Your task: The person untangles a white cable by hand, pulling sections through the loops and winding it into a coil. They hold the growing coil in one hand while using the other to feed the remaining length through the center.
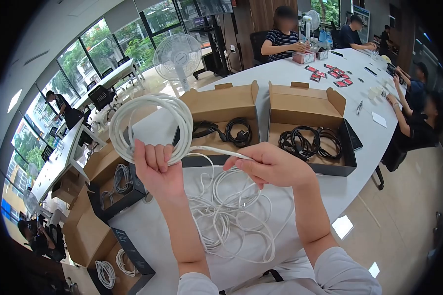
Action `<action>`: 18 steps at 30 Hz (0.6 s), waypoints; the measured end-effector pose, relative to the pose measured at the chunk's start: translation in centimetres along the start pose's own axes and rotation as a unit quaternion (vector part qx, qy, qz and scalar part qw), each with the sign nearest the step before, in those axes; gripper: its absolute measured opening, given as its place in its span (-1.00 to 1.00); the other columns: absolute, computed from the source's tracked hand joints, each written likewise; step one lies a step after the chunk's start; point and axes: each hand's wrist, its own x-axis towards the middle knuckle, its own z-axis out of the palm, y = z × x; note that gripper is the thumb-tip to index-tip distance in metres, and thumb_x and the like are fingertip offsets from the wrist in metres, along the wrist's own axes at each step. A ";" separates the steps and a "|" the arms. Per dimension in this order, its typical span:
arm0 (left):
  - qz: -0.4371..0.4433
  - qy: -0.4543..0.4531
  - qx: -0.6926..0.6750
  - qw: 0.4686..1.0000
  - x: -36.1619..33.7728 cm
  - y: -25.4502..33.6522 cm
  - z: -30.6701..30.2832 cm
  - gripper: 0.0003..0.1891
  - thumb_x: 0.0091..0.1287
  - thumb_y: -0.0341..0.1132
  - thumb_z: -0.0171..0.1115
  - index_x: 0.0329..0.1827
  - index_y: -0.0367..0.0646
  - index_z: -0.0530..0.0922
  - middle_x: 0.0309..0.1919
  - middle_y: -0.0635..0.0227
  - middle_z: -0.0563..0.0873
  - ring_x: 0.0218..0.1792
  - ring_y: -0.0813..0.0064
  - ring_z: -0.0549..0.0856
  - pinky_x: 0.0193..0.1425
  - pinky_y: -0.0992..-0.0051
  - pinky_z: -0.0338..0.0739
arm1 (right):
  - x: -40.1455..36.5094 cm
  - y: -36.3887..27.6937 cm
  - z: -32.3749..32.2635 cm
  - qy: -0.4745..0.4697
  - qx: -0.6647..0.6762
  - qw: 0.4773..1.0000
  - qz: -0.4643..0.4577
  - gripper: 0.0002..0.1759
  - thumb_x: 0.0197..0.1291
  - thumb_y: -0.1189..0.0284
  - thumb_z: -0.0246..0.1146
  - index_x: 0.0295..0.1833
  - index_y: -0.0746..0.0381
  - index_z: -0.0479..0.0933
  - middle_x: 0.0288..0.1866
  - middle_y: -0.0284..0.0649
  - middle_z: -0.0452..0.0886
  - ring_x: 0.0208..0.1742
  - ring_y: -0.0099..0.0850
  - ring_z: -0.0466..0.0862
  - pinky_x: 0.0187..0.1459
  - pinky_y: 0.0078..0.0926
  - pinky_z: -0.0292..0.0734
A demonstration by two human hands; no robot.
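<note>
A coiled white cable (183, 129) is held up by my left hand (155, 164), whose fingers are wrapped round the bottom of the loops. From the coil a strand runs right to my right hand (273, 164), which pinches it between thumb and fingers. Below and between my hands, a loose tangle of white cable (221, 221) lies on the white table (177, 265). The strand between the hands passes above the tangle. My forearms cover part of the table and of the tangle.
Open boxes with black cables stand behind my hands, one box (226, 102) in the middle and another (305, 101) to its right. Two more boxes at left hold grey (122, 179) and white coils (105, 274). Red packets (337, 73) lie farther back, near seated people. A fan (177, 56) stands beyond.
</note>
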 end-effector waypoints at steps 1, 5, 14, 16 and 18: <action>0.011 0.011 0.008 1.000 0.1 0.2 0.2 -0.51 0.49 -0.31 -0.01 -0.68 0.04 0.10 -0.81 0.58 0.04 -0.74 0.67 0.02 -0.52 0.59 0.06 | 0.0 -0.1 0.0 -0.002 -0.026 1.000 0.017 -0.67 0.43 0.31 0.03 0.01 0.31 0.59 -0.71 -0.48 0.35 -0.70 -0.72 0.37 -0.61 -0.68 0.36; 0.085 -0.006 0.074 0.994 0.3 0.5 -0.2 -0.53 0.51 -0.27 -0.01 -0.66 0.03 0.12 -0.80 0.58 0.03 -0.74 0.68 0.01 -0.53 0.59 0.05 | -0.2 -0.5 0.0 -0.037 -0.044 0.998 0.035 -0.65 0.43 0.28 0.02 -0.06 0.30 0.61 -0.72 -0.50 0.31 -0.69 -0.71 0.35 -0.62 -0.69 0.33; 0.043 -0.046 0.001 0.998 0.8 2.4 -1.2 -0.56 0.53 -0.25 -0.05 -0.61 0.03 0.14 -0.80 0.58 0.04 -0.75 0.68 -0.01 -0.56 0.60 0.01 | -0.3 2.5 -2.6 -0.016 -0.171 0.979 -0.111 -0.79 0.25 0.34 0.22 -0.18 0.28 0.58 -0.51 -0.38 0.51 -0.42 -0.59 0.54 -0.35 -0.55 0.48; 0.075 -0.048 -0.009 0.996 1.1 2.8 -1.7 -0.57 0.53 -0.25 -0.05 -0.61 0.03 0.14 -0.80 0.58 0.03 -0.76 0.69 -0.01 -0.56 0.61 0.02 | -0.3 3.1 -2.8 -0.035 -0.189 0.973 -0.129 -0.80 0.25 0.35 0.23 -0.19 0.28 0.57 -0.47 -0.35 0.57 -0.39 -0.54 0.59 -0.30 -0.51 0.51; 0.090 -0.053 -0.009 0.994 1.2 3.4 -1.9 -0.56 0.53 -0.25 -0.06 -0.61 0.03 0.13 -0.79 0.59 0.03 -0.76 0.69 -0.01 -0.56 0.61 0.03 | 0.0 3.5 -2.9 -0.065 -0.202 0.970 -0.116 -0.79 0.27 0.34 0.22 -0.19 0.30 0.57 -0.46 -0.32 0.60 -0.36 -0.49 0.62 -0.26 -0.46 0.52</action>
